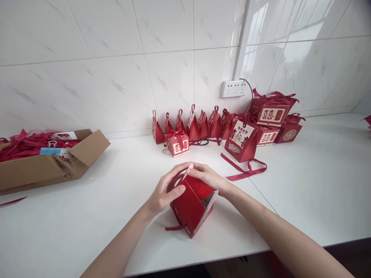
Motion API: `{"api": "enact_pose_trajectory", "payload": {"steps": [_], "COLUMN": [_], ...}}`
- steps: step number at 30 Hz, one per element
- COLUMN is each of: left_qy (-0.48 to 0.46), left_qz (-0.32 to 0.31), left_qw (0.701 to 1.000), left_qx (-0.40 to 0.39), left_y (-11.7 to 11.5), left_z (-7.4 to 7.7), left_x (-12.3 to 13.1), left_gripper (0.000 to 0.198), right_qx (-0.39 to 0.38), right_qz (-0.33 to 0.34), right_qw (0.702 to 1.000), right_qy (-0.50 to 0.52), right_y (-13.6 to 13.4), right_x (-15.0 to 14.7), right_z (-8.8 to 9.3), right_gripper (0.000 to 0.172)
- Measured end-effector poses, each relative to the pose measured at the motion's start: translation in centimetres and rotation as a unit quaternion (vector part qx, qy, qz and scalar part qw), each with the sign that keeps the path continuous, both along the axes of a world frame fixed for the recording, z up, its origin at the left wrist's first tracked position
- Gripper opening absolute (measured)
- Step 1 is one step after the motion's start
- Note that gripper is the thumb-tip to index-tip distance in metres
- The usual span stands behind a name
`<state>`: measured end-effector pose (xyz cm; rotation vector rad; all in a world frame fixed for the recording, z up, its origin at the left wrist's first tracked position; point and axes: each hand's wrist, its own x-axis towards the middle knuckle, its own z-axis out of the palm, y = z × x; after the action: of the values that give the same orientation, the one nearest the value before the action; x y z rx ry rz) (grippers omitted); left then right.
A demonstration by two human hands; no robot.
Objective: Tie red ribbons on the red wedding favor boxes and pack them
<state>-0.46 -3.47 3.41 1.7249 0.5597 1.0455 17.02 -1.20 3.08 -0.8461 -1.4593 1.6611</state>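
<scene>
A red paper gift box (pixel 189 200) lies tilted on the white counter, between my two hands. Its near right end stands partly open, with a pale inner flap edge showing. A twisted red cord (pixel 175 228) sticks out from its lower left side. My left hand (pixel 168 189) grips the left side, thumb on the red panel and fingers curled over the far edge. On the far top edge, my right hand (pixel 203 175) pinches a flap, fingertips close to those of the left. Some fingers are hidden behind the box.
Several small red pyramid boxes (pixel 194 127) line the tiled wall, a small ribboned box (pixel 178 143) before them. A larger red box (pixel 241 141) and a loose ribbon (pixel 246 172) lie right, near stacked boxes (pixel 274 112). Left stands a cardboard carton (pixel 37 172) of ribbons; a socket strip (pixel 236 88) is behind.
</scene>
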Motion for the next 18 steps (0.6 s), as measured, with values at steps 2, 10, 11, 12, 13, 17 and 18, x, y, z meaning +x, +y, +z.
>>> {"api": "enact_pose_trajectory", "payload": {"steps": [2,10,11,12,13,17,18], "left_qy": [0.000,-0.020,-0.025,-0.030,-0.034,-0.052,-0.056], "left_qz": [-0.002,-0.017,-0.021,-0.025,-0.029,-0.031,-0.029], "left_qw": [1.000,0.997,0.996,0.994,0.993,0.988,0.987], "left_qx": [-0.007,-0.068,-0.083,-0.099,-0.112,-0.143,-0.148], "left_y": [-0.05,0.53,0.59,0.65,0.71,0.86,0.86], "left_z": [0.02,-0.55,-0.50,-0.42,-0.33,-0.05,-0.03], "left_x": [0.02,-0.38,-0.48,-0.59,-0.69,-0.87,-0.85], "left_gripper": [0.048,0.058,0.058,0.057,0.057,0.056,0.056], "right_qx": [-0.020,-0.046,-0.046,-0.045,-0.045,-0.061,-0.068], "right_qz": [-0.008,-0.048,-0.048,-0.046,-0.043,-0.038,-0.037], "right_qw": [1.000,0.998,0.997,0.997,0.997,0.996,0.995], "right_qy": [0.001,0.020,0.024,0.029,0.035,0.057,0.060], "right_y": [-0.16,-0.05,0.07,0.20,0.31,0.40,0.33], "right_x": [-0.08,-0.60,-0.71,-0.81,-0.90,-1.04,-1.01], "right_z": [0.16,0.39,0.30,0.21,0.12,0.05,0.08], "right_gripper": [0.041,0.038,0.038,0.038,0.038,0.039,0.040]}}
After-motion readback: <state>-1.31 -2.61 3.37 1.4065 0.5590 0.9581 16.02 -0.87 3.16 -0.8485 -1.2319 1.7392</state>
